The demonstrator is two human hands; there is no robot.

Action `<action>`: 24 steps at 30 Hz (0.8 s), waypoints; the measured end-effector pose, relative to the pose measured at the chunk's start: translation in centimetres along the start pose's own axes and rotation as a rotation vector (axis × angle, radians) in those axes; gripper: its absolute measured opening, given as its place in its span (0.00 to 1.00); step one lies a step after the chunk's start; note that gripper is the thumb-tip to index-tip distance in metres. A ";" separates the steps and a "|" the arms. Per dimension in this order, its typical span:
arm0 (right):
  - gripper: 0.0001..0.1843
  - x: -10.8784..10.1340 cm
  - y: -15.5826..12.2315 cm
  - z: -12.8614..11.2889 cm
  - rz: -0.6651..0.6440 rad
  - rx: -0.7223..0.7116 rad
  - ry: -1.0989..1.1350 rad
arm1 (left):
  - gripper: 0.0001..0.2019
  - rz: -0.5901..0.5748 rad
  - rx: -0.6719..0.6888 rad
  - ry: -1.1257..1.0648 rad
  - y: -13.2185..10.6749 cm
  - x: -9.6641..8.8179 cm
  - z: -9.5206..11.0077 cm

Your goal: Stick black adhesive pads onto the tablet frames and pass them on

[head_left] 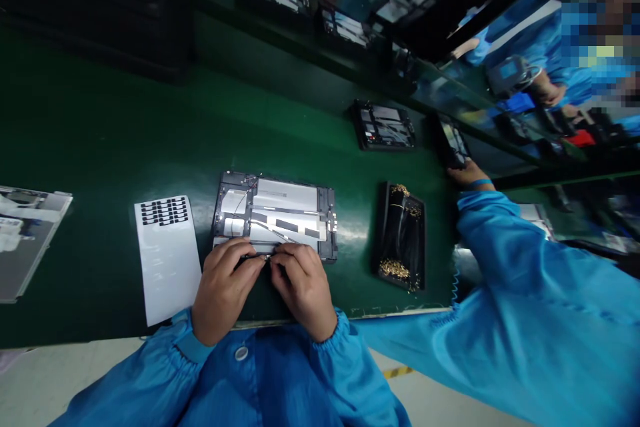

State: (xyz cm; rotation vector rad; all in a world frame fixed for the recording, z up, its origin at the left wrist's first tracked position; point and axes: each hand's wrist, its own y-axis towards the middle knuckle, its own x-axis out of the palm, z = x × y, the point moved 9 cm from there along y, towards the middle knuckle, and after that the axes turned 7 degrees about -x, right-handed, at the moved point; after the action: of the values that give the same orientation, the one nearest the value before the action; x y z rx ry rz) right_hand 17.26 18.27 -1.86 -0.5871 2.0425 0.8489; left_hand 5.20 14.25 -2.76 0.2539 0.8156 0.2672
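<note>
Pinching at the lower edge of an open tablet housing (274, 215), mid-frame: left hand (225, 290) and right hand (303, 290) meet, fingers curled, grip target hidden, cannot tell what. Black tape strips (286, 225) already lie on silver panels (285, 195); white sheet of black pads (167, 259) just left, pads remaining.

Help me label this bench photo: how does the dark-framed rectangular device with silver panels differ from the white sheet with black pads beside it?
The dark-framed rectangular device carries silver panels and thin wires; the white sheet is plain except for a block of small black pads at its far end. The left hand and right hand have their fingers at the device's near edge, and the sheet lies to its left. Both lie flat on the green bench.
</note>
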 end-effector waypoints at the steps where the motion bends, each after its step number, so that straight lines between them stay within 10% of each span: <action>1: 0.05 0.0 -0.1 0.0 0.004 -0.002 -0.009 | 0.06 0.001 0.001 0.000 0.0 0.0 0.0; 9: 0.27 0.8 -2.4 -1.7 0.068 -0.205 -0.092 | 0.08 0.037 0.001 0.022 -0.4 -0.1 0.6; 14: 0.25 1.7 -2.9 -2.3 0.015 -0.239 -0.172 | 0.10 0.053 0.031 0.060 -1.5 -3.7 1.5; 20: 0.15 0.6 2.0 -3.5 0.009 -0.186 -0.092 | 0.23 0.011 -0.187 0.323 -1.8 -9.1 -7.8; 24: 0.06 4.4 8.4 -7.6 -0.170 -0.327 -0.008 | 0.35 -0.062 -0.266 0.376 -2.1 -8.8 -12.3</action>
State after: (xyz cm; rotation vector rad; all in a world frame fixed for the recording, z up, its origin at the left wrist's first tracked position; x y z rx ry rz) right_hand 5.34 17.75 0.74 -0.9217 1.8268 1.0878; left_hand -9.38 10.84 -5.57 -0.0755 1.1449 0.3679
